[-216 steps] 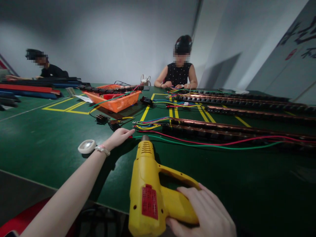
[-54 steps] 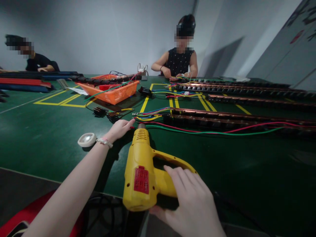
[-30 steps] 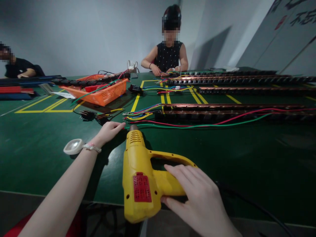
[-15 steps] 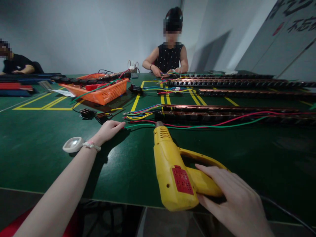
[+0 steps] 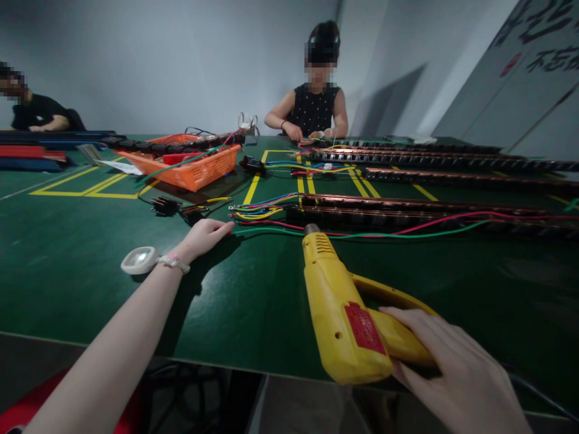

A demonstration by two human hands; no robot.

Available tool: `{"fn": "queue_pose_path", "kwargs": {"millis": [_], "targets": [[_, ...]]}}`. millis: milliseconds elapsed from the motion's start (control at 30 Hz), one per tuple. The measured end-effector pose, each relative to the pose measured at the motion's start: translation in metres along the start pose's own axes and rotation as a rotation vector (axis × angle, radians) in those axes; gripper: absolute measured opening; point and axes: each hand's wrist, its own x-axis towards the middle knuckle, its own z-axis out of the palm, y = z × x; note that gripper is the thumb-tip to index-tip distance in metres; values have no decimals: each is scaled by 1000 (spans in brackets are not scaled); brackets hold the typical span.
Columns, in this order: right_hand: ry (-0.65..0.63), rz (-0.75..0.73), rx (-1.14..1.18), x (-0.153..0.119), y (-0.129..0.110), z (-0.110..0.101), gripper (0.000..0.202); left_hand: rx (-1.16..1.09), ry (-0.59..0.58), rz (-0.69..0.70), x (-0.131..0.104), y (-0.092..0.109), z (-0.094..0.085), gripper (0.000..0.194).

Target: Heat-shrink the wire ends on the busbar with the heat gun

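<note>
My right hand is wrapped round the handle of a yellow heat gun with a red vented patch. Its metal nozzle points away from me, toward the wires and close to the near side of a green wire. Over the table on the left, my left hand is closed in a pinch at the left end of that green wire; the fingers partly hide the end. Just beyond it lie the loose ends of red, blue and yellow wires, which run to a long black strip with copper bars.
A white dish-like object sits beside my left wrist. Black connectors lie beyond that hand. An orange basket holds more parts. Further strips stretch across the right side. Across the green table a person works; another sits far left.
The heat gun in my right hand has moved to the right, its nozzle further along the green wire. My left hand keeps its pinch, and the view has shifted slightly.
</note>
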Motion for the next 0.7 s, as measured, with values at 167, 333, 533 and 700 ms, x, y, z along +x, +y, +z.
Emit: {"fn": "queue_pose_path", "kwargs": {"millis": [167,333,533,700], "targets": [[26,-16,-7,1,0,-1,34,19,-4,24,1,0,1,59],[38,-14,25,6,-15,-2,37,20,7,17,0,2,1,59],[94,-43,44,15,-41,0,36,33,12,-14,-1,4,0,61],[59,-52,92,21,-63,5,39,36,20,-15,-1,4,0,61]]}}
